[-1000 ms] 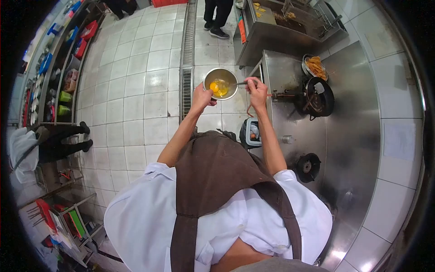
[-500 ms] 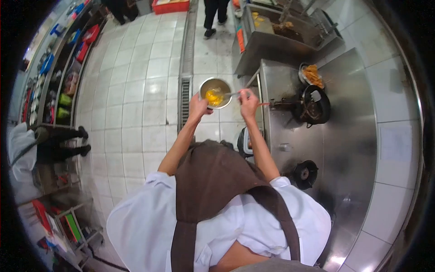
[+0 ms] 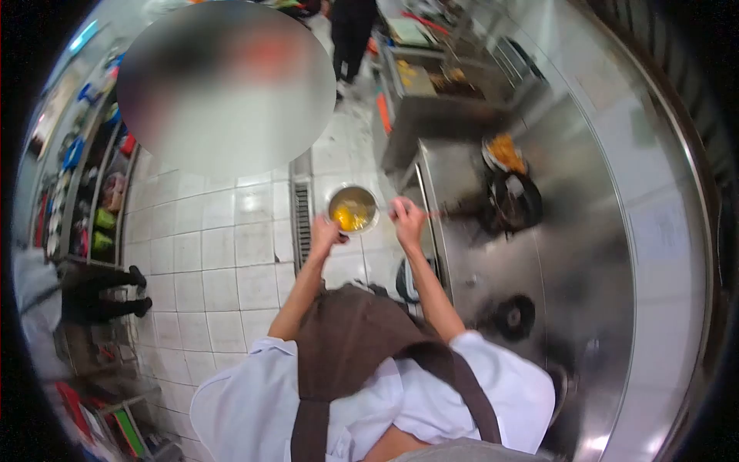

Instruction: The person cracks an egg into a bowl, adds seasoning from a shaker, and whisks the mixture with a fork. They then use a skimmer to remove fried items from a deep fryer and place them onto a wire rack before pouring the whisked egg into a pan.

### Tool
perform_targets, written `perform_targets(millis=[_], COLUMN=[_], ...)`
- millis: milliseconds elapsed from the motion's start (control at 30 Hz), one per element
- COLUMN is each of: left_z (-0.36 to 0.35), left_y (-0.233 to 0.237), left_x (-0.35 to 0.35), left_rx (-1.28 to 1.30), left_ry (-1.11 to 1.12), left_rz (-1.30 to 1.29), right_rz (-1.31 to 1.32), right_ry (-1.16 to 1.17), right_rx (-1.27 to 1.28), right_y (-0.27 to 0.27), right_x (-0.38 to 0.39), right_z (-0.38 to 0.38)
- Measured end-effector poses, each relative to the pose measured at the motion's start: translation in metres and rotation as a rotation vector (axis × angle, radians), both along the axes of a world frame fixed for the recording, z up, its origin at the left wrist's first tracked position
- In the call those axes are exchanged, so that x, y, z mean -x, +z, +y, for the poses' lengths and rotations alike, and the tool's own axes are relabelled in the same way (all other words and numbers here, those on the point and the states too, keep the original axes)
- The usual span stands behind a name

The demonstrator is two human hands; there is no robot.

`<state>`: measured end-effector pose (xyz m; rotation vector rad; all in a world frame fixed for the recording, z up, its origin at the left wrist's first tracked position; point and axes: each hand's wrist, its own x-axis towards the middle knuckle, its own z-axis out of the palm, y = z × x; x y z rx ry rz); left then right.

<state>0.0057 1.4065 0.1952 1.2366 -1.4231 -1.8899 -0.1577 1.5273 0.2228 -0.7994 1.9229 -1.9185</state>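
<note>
In my left hand (image 3: 326, 234) is the rim of a round metal bowl (image 3: 369, 219), tilted so that its inside shows. Yellow egg (image 3: 348, 219) lies in the bottom, with yolk brightest near the left side. My right hand (image 3: 407, 219) is closed just right of the bowl. A thin grey utensil reached from it into the bowl half a second ago; motion blur now hides that utensil.
On the steel counter (image 3: 462, 246) to the right are a black wok (image 3: 519, 202), a plate of orange-brown food (image 3: 506, 152) and a burner (image 3: 514, 316). A steel fryer (image 3: 427, 115) stands ahead. Other people stand left (image 3: 100, 289) and ahead (image 3: 350, 38).
The camera view has tilted up, so the bowl, both hands and the counter appear lower. The utensil no longer shows clearly. My left hand still grips the bowl.
</note>
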Motion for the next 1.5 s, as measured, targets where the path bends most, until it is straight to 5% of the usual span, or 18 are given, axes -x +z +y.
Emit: perform_targets(millis=[100, 167, 200, 300, 700, 733, 1033, 1100, 1200, 1300, 1433, 1500], left_z=[-0.002, -0.001, 0.002, 0.007, 0.003, 0.003, -0.002, -0.001, 0.0, 0.001, -0.001, 0.003], left_y=[-0.016, 0.001, -0.019, 0.017, 0.031, 0.034, 0.029, 0.04, 0.042, 0.037, 0.044, 0.044], left_x=[-0.001, -0.008, -0.002, -0.011, -0.023, -0.024, -0.026, -0.027, -0.027, -0.025, -0.026, -0.026], left_rx=[-0.009, 0.155, 0.211, -0.028, 0.213, 0.205, 0.248, 0.212, 0.2, 0.194, 0.192, 0.19], left_ry=[-0.007, -0.078, 0.047, 0.019, 0.114, 0.114, 0.113, 0.117, 0.11, 0.095, 0.072, 0.087], left_rz=[-0.092, -0.198, -0.172, -0.066, -0.103, -0.095, -0.099, -0.114, -0.108, -0.103, -0.151, -0.136], right_rz=[-0.165, -0.023, -0.11, -0.172, 0.039, -0.114, -0.176, -0.178, -0.002, -0.225, -0.06, -0.157], right_ry=[0.022, 0.025, 0.102, 0.052, 0.131, 0.237, 0.099, 0.285, 0.132, 0.22, 0.19, 0.124], right_rx=[-0.018, -0.013, -0.01, 0.083, 0.055, -0.001, 0.106, 0.001, 0.06, 0.107, -0.058, 0.109], right_y=[-0.014, -0.018, -0.021, -0.03, -0.03, -0.033, -0.031, -0.036, -0.035, -0.036, -0.034, -0.038], right_x=[0.0, -0.001, 0.002, 0.003, 0.001, 0.006, 0.003, 0.013, 0.01, 0.014, 0.013, 0.012], right_z=[0.0, 0.002, -0.001, -0.006, -0.033, -0.035, -0.046, -0.043, -0.043, -0.041, -0.041, -0.043])
